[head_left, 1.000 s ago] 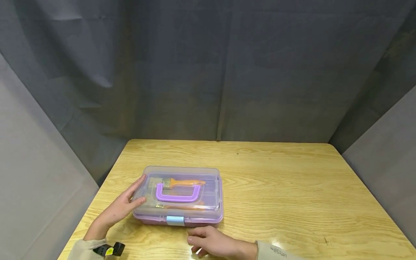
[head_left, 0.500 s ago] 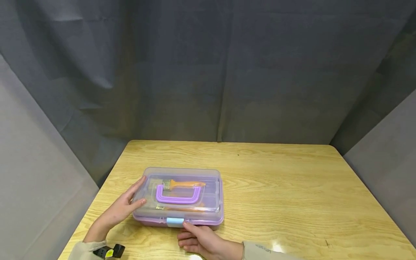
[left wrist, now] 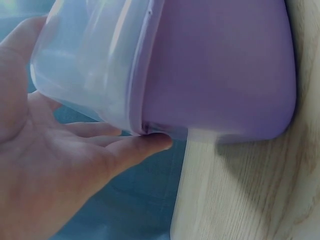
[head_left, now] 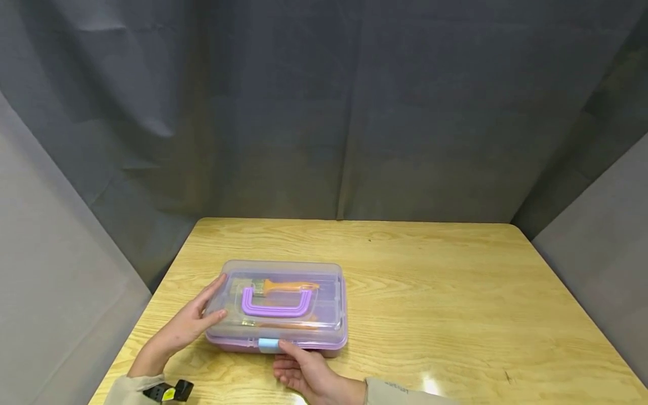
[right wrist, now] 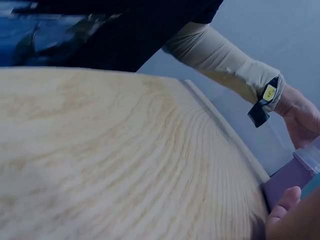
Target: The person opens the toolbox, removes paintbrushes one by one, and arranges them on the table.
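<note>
A lidded purple plastic storage box [head_left: 329, 353] with a clear lid [head_left: 324, 271] sits at the table's front left. Its purple carry handle [head_left: 275, 311] lies flat on top, and a light blue latch [head_left: 268, 345] is at the front. Through the lid shows an orange-handled paintbrush [head_left: 288, 286]. My left hand [head_left: 184, 329] rests on the left end, thumb over the lid, fingers stretched along the far side in the left wrist view. At the latch's right edge, my right hand [head_left: 314, 377] has its thumb on it, fingers bent just below.
Everything stands on a wood-grain table [head_left: 455, 292], whose surface stretches right of the box. Dark grey cloth [head_left: 430, 112] hangs behind it, with light grey panels [head_left: 55, 236] at both sides. A strap with a black device [head_left: 172, 391] circles the left wrist.
My right hand has come up and left from in front of the box, and its thumb has gone onto the latch. The left hand and the box stay put.
</note>
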Available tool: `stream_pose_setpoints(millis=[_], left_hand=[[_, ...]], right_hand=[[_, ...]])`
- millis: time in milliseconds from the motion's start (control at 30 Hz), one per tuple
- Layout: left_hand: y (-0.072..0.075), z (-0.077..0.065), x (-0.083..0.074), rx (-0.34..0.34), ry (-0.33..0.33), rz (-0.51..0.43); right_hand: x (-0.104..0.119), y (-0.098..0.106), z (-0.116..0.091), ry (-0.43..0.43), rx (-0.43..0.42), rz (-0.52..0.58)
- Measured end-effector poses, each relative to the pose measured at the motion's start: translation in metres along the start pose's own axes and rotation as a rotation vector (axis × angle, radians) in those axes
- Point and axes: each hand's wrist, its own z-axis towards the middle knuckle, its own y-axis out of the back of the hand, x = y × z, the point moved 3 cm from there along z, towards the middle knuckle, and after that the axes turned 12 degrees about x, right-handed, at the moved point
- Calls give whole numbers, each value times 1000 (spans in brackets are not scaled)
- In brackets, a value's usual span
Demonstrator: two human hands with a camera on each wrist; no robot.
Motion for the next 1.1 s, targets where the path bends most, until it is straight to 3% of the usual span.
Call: stream_pose_setpoints(millis=[267, 500, 767, 1100], left_hand=[[0, 1, 1, 6, -33, 19], [0, 1, 2, 8, -34, -12], [3, 1, 2, 0, -23, 33], [1, 0, 4, 6, -29, 10]], right_hand=[[-1, 1, 1, 35, -39, -61], [-1, 1, 1, 42, -35, -70], [-1, 1, 2, 54, -24, -65], [-3, 4, 1, 36, -18, -53]])
